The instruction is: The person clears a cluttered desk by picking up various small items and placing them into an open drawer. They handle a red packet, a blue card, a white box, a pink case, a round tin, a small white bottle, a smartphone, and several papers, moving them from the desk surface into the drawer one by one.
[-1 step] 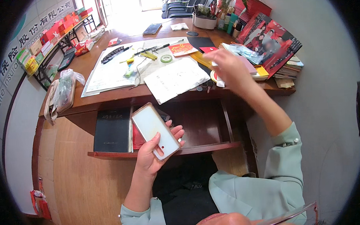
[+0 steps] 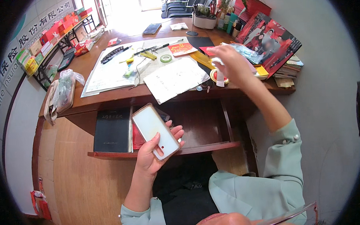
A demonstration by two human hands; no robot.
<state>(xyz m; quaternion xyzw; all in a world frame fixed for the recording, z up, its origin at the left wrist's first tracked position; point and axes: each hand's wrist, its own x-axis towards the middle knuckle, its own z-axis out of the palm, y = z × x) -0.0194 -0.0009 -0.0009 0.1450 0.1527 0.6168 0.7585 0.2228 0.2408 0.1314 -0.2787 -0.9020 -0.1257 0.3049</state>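
My left hand [image 2: 149,156] grips a pale phone case [image 2: 155,131] with a brownish rim, over the open drawer [image 2: 200,127]. Skin shows through the case's cutout near its lower end. My thumb lies across its face and the other fingers stick out behind. Over the desk's right side, my right hand [image 2: 236,67] is raised with bent, slightly smeared fingers. Something whitish shows by its thumb; whether it is held, I cannot tell. Just below that hand lie a round yellow-edged roll [image 2: 214,75] and a white strip [image 2: 220,80].
A black notebook [image 2: 112,130] lies in the drawer's left part. On the desk are a white sheet [image 2: 177,79], a green tape roll [image 2: 166,58], pens [image 2: 158,48] and a plastic bag [image 2: 65,90]. A large red photo panel [image 2: 270,44] leans at the right wall.
My right hand has shifted slightly right, uncovering more of the round roll and the white strip. My left hand and the phone case stay almost in place.
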